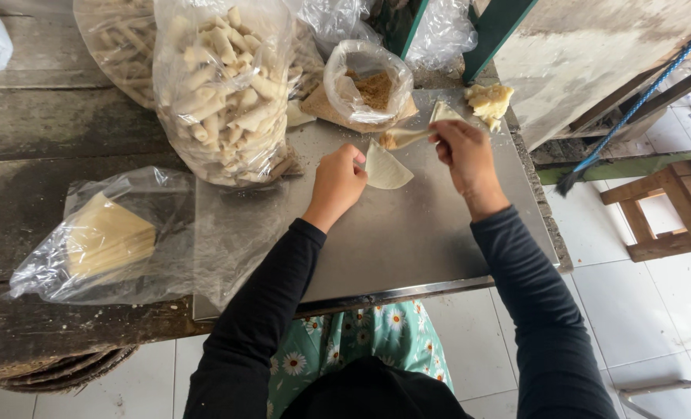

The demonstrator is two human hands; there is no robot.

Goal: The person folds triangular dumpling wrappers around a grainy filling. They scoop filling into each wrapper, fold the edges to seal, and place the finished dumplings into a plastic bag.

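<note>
Both grips are busy over a grey metal sheet that lies on a dark, worn wooden tabletop. Seen from above, the left hand is closed with its fingertips pinching the edge of a thin, pale pastry wrapper, which lies flat on the sheet just to that hand's right. The right hand is clenched around a small spatula, its pale tip pointing left and hovering just above the wrapper's upper edge. Both arms wear long black sleeves.

Just beyond the hands, at the far edge of the sheet, stands an open clear bag of brown crumbly filling. To its right, near the sheet's far corner, sits a lump of pale yellow dough, well apart from the left hand and near the right. To the left of the filling, a large clear plastic bag packed with finished pale rolls stands upright, with a second such bag behind it. Further left, on the wood, a flat plastic bag holding a stack of square wrappers lies well apart from both hands.

Below the tabletop's near edge shows a green floral garment on the person's lap, and white floor tiles. A wooden stool stands on the tiles to the right.
</note>
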